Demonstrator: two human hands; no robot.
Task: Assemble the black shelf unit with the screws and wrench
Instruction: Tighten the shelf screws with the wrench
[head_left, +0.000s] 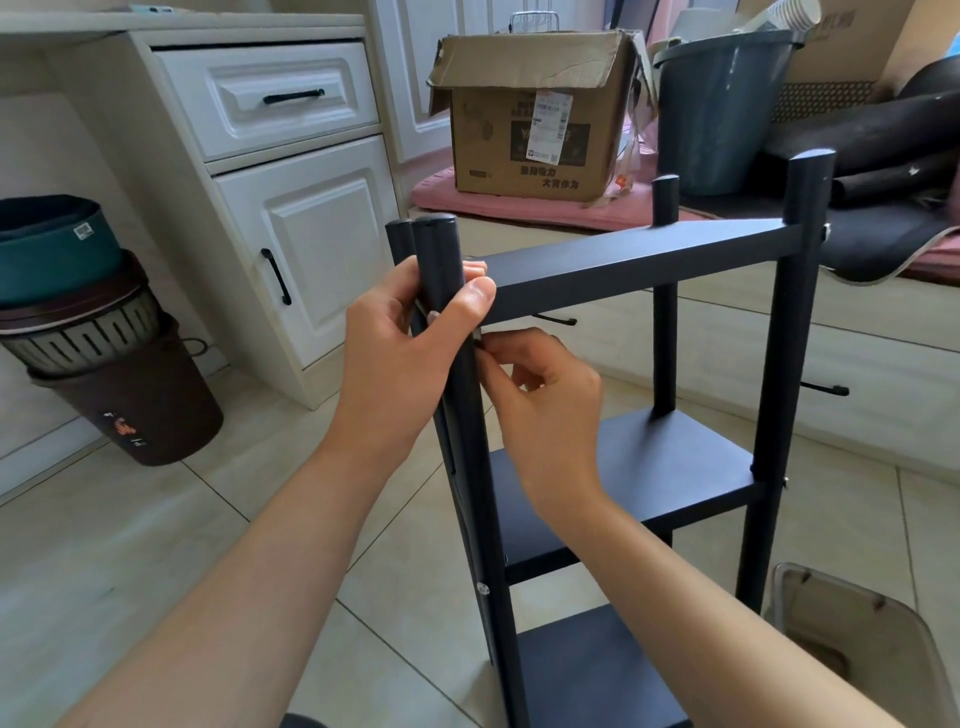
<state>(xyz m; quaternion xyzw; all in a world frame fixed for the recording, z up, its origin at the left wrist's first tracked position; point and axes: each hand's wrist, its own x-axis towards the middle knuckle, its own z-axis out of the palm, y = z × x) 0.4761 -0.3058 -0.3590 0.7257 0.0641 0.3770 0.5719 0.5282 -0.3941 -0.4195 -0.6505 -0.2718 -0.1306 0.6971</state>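
The black shelf unit (639, 262) stands upright on the tiled floor, with three flat shelves between round posts. My left hand (400, 358) grips the near left post (441, 260) just under its top, thumb pressed against the top shelf's corner. My right hand (545, 410) pinches a small silvery metal piece (480, 340), a wrench or screw, against that post right below the top shelf; most of the piece is hidden by my fingers. A screw head (484, 588) shows lower on the same post.
A clear plastic container (857, 639) sits on the floor at the lower right. Stacked bins (104, 338) stand at the left beside a white cabinet (291, 208). Behind the shelf are a cardboard box (535, 114), a grey bucket (722, 109) and dark cushions (883, 156).
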